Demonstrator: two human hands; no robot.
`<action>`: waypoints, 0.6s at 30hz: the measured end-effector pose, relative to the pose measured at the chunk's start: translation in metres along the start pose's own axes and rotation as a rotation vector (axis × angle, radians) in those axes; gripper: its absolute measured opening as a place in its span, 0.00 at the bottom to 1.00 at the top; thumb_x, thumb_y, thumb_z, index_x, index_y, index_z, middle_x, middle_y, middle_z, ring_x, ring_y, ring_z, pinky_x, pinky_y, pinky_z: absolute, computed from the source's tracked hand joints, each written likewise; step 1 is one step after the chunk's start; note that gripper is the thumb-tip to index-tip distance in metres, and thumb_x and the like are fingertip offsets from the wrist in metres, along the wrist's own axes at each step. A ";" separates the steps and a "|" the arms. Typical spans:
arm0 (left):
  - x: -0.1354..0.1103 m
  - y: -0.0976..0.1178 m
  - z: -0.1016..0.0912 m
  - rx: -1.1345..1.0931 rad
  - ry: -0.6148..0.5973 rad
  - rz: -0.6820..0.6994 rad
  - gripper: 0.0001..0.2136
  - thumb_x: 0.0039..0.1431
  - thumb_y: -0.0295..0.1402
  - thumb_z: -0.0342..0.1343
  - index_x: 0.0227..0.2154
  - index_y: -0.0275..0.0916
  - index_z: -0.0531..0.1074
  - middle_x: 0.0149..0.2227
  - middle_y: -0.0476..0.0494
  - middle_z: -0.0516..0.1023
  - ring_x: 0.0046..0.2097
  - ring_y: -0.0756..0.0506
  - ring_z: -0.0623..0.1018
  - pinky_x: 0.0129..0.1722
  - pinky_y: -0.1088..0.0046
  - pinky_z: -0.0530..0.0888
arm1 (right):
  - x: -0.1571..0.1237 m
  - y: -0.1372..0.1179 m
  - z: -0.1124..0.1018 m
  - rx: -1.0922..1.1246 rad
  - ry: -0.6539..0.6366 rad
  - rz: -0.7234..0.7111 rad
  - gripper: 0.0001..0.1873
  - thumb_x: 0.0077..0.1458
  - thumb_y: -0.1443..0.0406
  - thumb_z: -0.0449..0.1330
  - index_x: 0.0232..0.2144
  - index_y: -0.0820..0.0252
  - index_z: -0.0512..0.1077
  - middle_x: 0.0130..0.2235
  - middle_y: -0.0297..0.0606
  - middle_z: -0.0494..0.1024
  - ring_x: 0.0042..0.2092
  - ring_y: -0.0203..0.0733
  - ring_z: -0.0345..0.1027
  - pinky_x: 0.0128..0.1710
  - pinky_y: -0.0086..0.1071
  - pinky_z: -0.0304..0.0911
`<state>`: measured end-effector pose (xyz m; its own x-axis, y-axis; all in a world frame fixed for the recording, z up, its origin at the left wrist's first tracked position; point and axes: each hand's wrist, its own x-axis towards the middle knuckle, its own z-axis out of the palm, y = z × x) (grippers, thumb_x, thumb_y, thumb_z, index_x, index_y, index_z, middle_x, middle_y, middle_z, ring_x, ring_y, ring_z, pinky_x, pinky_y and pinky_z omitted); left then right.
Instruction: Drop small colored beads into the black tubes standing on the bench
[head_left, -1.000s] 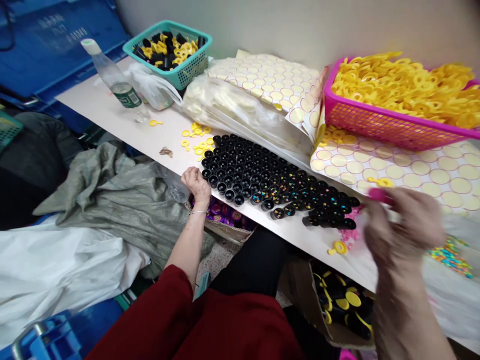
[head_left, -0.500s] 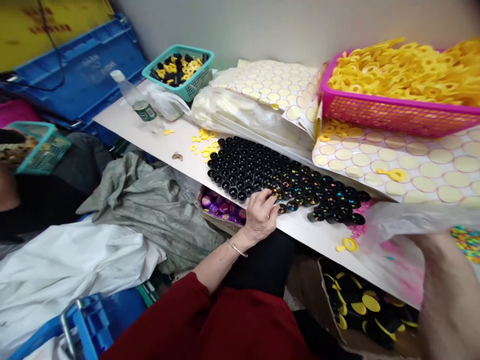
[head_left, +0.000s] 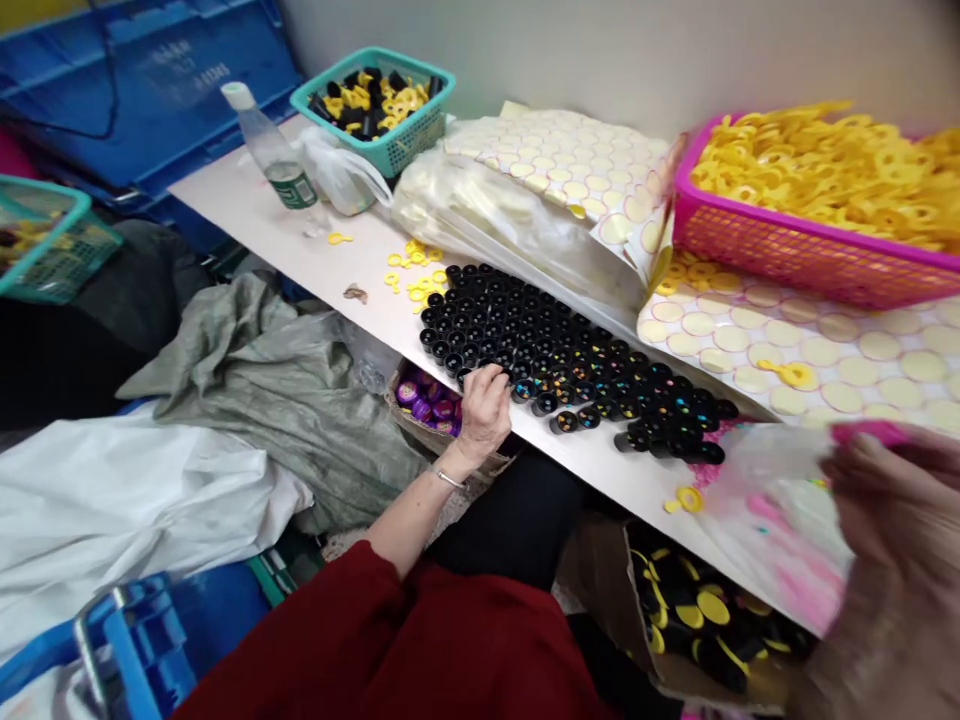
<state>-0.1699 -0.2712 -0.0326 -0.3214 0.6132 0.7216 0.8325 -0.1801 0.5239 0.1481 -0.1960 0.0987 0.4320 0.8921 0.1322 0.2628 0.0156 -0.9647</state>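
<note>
Many small black cups (head_left: 495,320) stand upright in tight rows on the white table. Those toward the right hold bits of coloured pieces (head_left: 581,393); those at left look dark inside. My left hand (head_left: 484,412) is at the front row, its fingers curled together over the cup rims, and what they hold is hidden. At the right edge, my right hand (head_left: 892,510), smeared by motion, is closed on a pink object (head_left: 874,432) of unclear kind. Beside it lies a clear plastic bag (head_left: 780,465) with pink showing through.
A pink basket (head_left: 810,250) heaped with yellow ring-ended pieces stands at back right; a teal basket (head_left: 412,145) of black and yellow parts, at back left. A bottle (head_left: 281,165) leans nearby. Boxes of purple caps (head_left: 427,400) and black-yellow pieces (head_left: 709,605) sit below the table edge.
My left hand has moved left along the front row of cups. My right hand has come further into view, showing the pink object. The whole view has shifted slightly.
</note>
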 end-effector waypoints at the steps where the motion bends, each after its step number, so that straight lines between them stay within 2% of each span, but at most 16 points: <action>1: 0.001 -0.001 0.001 0.003 0.005 0.001 0.08 0.61 0.29 0.48 0.39 0.38 0.71 0.41 0.37 0.75 0.45 0.43 0.73 0.45 0.60 0.73 | -0.011 -0.011 0.020 0.065 -0.085 0.090 0.15 0.21 0.62 0.70 0.18 0.55 0.71 0.22 0.35 0.68 0.21 0.36 0.60 0.22 0.38 0.54; 4: 0.005 0.000 0.001 -0.001 0.004 0.020 0.07 0.60 0.31 0.50 0.38 0.38 0.71 0.42 0.37 0.74 0.45 0.43 0.73 0.46 0.60 0.73 | -0.034 -0.019 0.081 0.136 -0.384 0.171 0.15 0.24 0.62 0.69 0.21 0.58 0.72 0.23 0.33 0.71 0.23 0.32 0.59 0.23 0.32 0.55; 6: 0.008 0.002 0.001 -0.019 -0.002 0.046 0.07 0.60 0.31 0.51 0.38 0.37 0.71 0.43 0.36 0.74 0.46 0.43 0.73 0.46 0.60 0.72 | -0.038 -0.007 0.114 0.090 -0.495 0.111 0.13 0.29 0.62 0.68 0.23 0.58 0.73 0.24 0.31 0.71 0.24 0.32 0.60 0.25 0.31 0.58; 8: 0.010 0.004 0.002 -0.030 -0.006 0.052 0.07 0.60 0.32 0.51 0.38 0.37 0.71 0.43 0.36 0.74 0.46 0.43 0.73 0.47 0.60 0.72 | -0.036 0.009 0.136 -0.024 -0.584 0.012 0.10 0.35 0.62 0.66 0.25 0.58 0.73 0.25 0.31 0.72 0.26 0.34 0.62 0.29 0.33 0.61; 11: 0.013 0.006 0.002 -0.019 -0.016 0.011 0.08 0.61 0.35 0.50 0.36 0.38 0.71 0.42 0.37 0.74 0.46 0.44 0.73 0.46 0.60 0.72 | -0.028 0.026 0.156 -0.248 -0.687 -0.188 0.06 0.43 0.62 0.61 0.26 0.57 0.72 0.29 0.34 0.73 0.31 0.39 0.65 0.33 0.36 0.62; 13: 0.019 0.010 -0.005 -0.032 -0.026 -0.021 0.09 0.61 0.37 0.50 0.36 0.38 0.71 0.41 0.38 0.74 0.45 0.44 0.74 0.46 0.61 0.73 | -0.024 0.027 0.164 -0.427 -0.732 -0.354 0.06 0.47 0.63 0.57 0.28 0.57 0.72 0.32 0.37 0.74 0.34 0.42 0.65 0.35 0.37 0.61; 15: 0.030 0.023 -0.018 -0.081 -0.036 -0.047 0.09 0.61 0.38 0.51 0.38 0.40 0.71 0.42 0.40 0.74 0.46 0.45 0.74 0.47 0.61 0.73 | -0.023 0.022 0.170 -0.622 -0.767 -0.510 0.09 0.50 0.64 0.54 0.29 0.59 0.73 0.35 0.40 0.74 0.36 0.43 0.65 0.35 0.36 0.59; 18: 0.059 0.057 -0.050 -0.208 0.009 -0.063 0.10 0.61 0.40 0.51 0.42 0.44 0.70 0.43 0.45 0.72 0.47 0.44 0.74 0.49 0.58 0.73 | -0.028 0.010 0.177 -0.864 -0.817 -0.664 0.12 0.53 0.66 0.51 0.31 0.62 0.74 0.36 0.44 0.73 0.39 0.45 0.63 0.36 0.35 0.55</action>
<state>-0.1641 -0.2838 0.0624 -0.3746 0.6217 0.6879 0.6998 -0.2972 0.6496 -0.0138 -0.1410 0.0452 -0.5364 0.8425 0.0492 0.8011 0.5267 -0.2842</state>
